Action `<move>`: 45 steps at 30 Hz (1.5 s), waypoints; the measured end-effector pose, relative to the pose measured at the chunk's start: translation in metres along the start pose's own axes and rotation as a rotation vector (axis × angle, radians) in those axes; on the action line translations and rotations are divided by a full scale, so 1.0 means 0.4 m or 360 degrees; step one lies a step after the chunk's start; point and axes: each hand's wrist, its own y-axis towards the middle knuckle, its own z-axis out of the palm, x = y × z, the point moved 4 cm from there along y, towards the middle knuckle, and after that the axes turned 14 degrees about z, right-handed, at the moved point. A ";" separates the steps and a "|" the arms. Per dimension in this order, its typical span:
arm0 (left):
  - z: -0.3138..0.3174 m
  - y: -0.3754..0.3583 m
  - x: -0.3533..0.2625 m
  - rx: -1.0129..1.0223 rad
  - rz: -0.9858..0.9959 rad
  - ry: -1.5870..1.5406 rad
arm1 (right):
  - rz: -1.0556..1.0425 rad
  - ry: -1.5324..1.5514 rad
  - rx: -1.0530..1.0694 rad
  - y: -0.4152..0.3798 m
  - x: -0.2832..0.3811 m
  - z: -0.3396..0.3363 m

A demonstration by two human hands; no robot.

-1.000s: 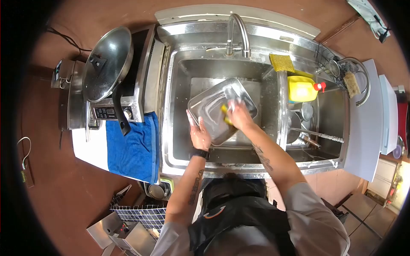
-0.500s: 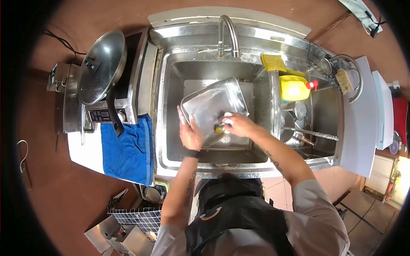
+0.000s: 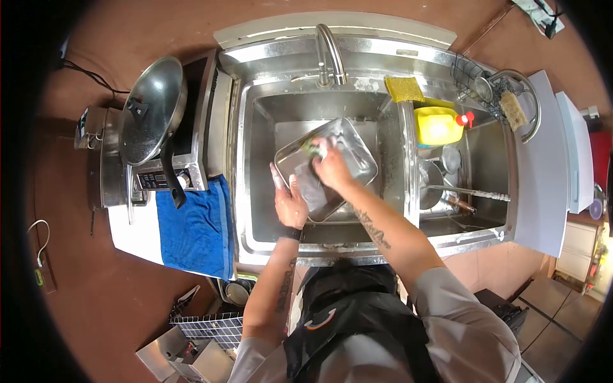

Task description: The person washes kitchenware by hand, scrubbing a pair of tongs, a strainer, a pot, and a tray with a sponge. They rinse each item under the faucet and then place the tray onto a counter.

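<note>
A rectangular metal tray (image 3: 359,165) with soapy streaks is tilted in the large sink basin (image 3: 262,140). My left hand (image 3: 290,203) grips its lower-left edge, thumb on the inside and fingers along the outer side. Inside the tray, near its upper-left part, my right hand (image 3: 332,167) presses a green and yellow sponge (image 3: 311,150) against the metal. Motion blurs the right fingers a little, and they hide part of the sponge.
The faucet (image 3: 333,54) rises behind the basin. A yellow sponge (image 3: 403,89) and yellow bottle (image 3: 439,126) are at the divider; the right basin holds pans and utensils. Leftward are a lidded pan (image 3: 153,108) on a cooktop and a blue towel (image 3: 195,226).
My right hand has moved the sponge from the tray's lower right toward its upper left. The left hand keeps its hold, and the camera view has shifted slightly.
</note>
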 end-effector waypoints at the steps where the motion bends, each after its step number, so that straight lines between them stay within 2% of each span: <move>1: 0.009 -0.007 0.017 -0.0005 -0.0002 0.0000 | 0.0078 0.0021 0.0125 -0.036 0.026 0.013; 2: 0.021 -0.008 0.024 -0.0083 0.0054 0.0071 | -0.0018 0.0266 0.0254 -0.060 0.029 0.046; 3: 0.029 -0.009 0.023 -0.0153 0.0107 0.0143 | 0.0018 0.0117 0.0308 -0.089 0.047 0.066; 4: 0.040 -0.013 0.045 -0.0189 -0.0130 -0.0067 | 0.0133 0.0165 0.0553 -0.111 0.046 0.071; 5: 0.040 -0.013 0.048 -0.0191 -0.0131 -0.0071 | 0.0240 0.0214 0.0797 -0.129 0.060 0.060; 7: 0.008 -0.005 0.061 -0.0393 -0.0108 -0.0078 | 0.0055 -0.0096 0.1176 -0.181 0.089 -0.003; 8: 0.000 0.002 0.101 -0.0397 -0.0130 -0.0088 | -0.0251 -0.0353 0.1095 -0.212 0.061 -0.013; 9: -0.005 0.000 0.119 -0.0426 -0.0234 -0.0200 | -0.0563 -0.0827 0.0941 -0.237 0.070 -0.051; 10: -0.014 -0.009 0.144 -0.0456 -0.0428 -0.0328 | -0.0748 -0.0989 0.0819 -0.241 0.076 -0.091; 11: -0.018 -0.016 0.172 -0.0479 -0.0615 -0.0458 | -0.0697 -0.1259 0.0877 -0.221 0.122 -0.160; 12: -0.027 -0.022 0.191 -0.0575 -0.0596 -0.0639 | -0.0770 -0.1303 0.0494 -0.195 0.070 -0.206; 13: -0.032 -0.034 0.243 -0.0517 -0.0714 -0.0746 | -0.0650 -0.1129 0.0335 -0.160 0.061 -0.269; 15: -0.044 -0.045 0.231 -0.0264 -0.0918 -0.0966 | -0.0732 -0.0659 -0.0220 -0.121 0.063 -0.353; 16: -0.039 -0.052 0.218 -0.0193 -0.0999 -0.1069 | -0.0738 -0.0659 -0.0228 -0.104 0.064 -0.354; 17: -0.044 -0.067 0.212 -0.0177 -0.0995 -0.1063 | -0.0700 -0.0047 -0.0167 -0.099 0.080 -0.361; 18: -0.037 -0.080 0.202 -0.0015 -0.1007 -0.1153 | -0.0654 0.0564 -0.0111 -0.094 0.091 -0.368; 19: -0.023 -0.078 0.191 0.0148 -0.1007 -0.1248 | -0.0663 0.0562 -0.0136 -0.088 0.109 -0.366; 20: -0.012 -0.077 0.177 0.0244 -0.1105 -0.0969 | -0.0272 0.1192 0.0040 -0.073 0.099 -0.359; 21: 0.007 -0.085 0.174 0.0651 -0.0997 -0.0878 | 0.0154 0.1810 0.0228 -0.072 0.077 -0.344; 22: 0.028 -0.108 0.169 0.0841 -0.0903 -0.0906 | 0.0220 0.1463 0.0216 -0.054 -0.014 -0.292; 23: 0.053 -0.119 0.125 0.0972 -0.1029 -0.1127 | 0.0270 0.1093 0.0210 -0.037 -0.105 -0.239; 24: 0.075 -0.117 0.055 0.1028 -0.1396 -0.1601 | 0.0305 0.0739 0.0213 -0.021 -0.194 -0.188; 25: 0.085 -0.118 -0.008 0.1069 -0.1688 -0.1935 | 0.0654 0.1285 0.0402 -0.041 -0.140 -0.176; 26: 0.090 -0.125 -0.044 0.1094 -0.1825 -0.2108 | 0.1046 0.1842 0.0461 -0.067 -0.074 -0.169; 27: 0.105 -0.147 -0.021 0.1159 -0.1596 -0.2378 | 0.1050 0.1845 0.0470 -0.087 -0.022 -0.203; 28: 0.117 -0.170 0.000 0.1209 -0.1366 -0.2653 | 0.1194 0.1743 0.0505 -0.094 0.006 -0.228; 29: 0.103 -0.162 -0.028 0.1206 -0.1390 -0.2433 | 0.1340 0.1643 0.0536 -0.099 0.009 -0.238; 30: 0.088 -0.153 -0.057 0.1210 -0.1419 -0.2216 | 0.1329 0.1832 0.0497 -0.084 -0.043 -0.210; 31: 0.093 -0.155 -0.001 0.1384 -0.1174 -0.2055 | 0.1333 0.1840 0.0508 -0.074 -0.109 -0.212; 32: 0.065 -0.132 -0.011 0.0475 -0.1210 -0.1596 | 0.1338 0.1721 0.0457 -0.066 -0.155 -0.243; 33: 0.047 -0.082 -0.042 0.0573 -0.0968 -0.1811 | 0.1335 0.1598 0.0401 -0.053 -0.190 -0.260; 34: 0.024 -0.051 -0.060 0.0399 -0.1000 -0.1903 | 0.1339 0.1599 0.0402 -0.042 -0.216 -0.253; 35: 0.008 -0.027 -0.083 0.0223 -0.1033 -0.1990 | 0.1086 0.1178 0.0090 -0.025 -0.243 -0.266; 36: 0.015 -0.023 -0.072 0.0057 -0.0785 -0.1475 | 0.0818 0.0753 -0.0203 -0.017 -0.218 -0.292; 37: 0.034 -0.027 -0.074 -0.0110 -0.0535 -0.0960 | 0.0812 0.0748 -0.0190 -0.029 -0.202 -0.289; 38: 0.060 -0.017 -0.093 -0.0270 -0.0443 -0.1064 | 0.0802 0.0411 -0.0094 -0.067 -0.117 -0.293; 39: 0.080 -0.011 -0.104 -0.0374 -0.0483 -0.1040 | 0.0786 0.0076 -0.0003 -0.109 -0.058 -0.275; 41: 0.109 0.001 -0.101 -0.0200 -0.0750 -0.0977 | -0.0215 -0.0279 -0.0140 -0.216 0.031 -0.198; 43: 0.130 -0.002 -0.076 -0.0168 -0.0575 -0.1115 | -0.0463 -0.0248 0.0275 -0.241 0.115 -0.216; 44: 0.130 -0.001 -0.099 -0.0075 -0.0436 -0.0867 | -0.0613 -0.0350 0.0081 -0.196 0.115 -0.218; 45: 0.127 -0.022 -0.118 0.0038 -0.0323 -0.0606 | -0.0691 -0.0656 -0.0263 -0.131 0.129 -0.247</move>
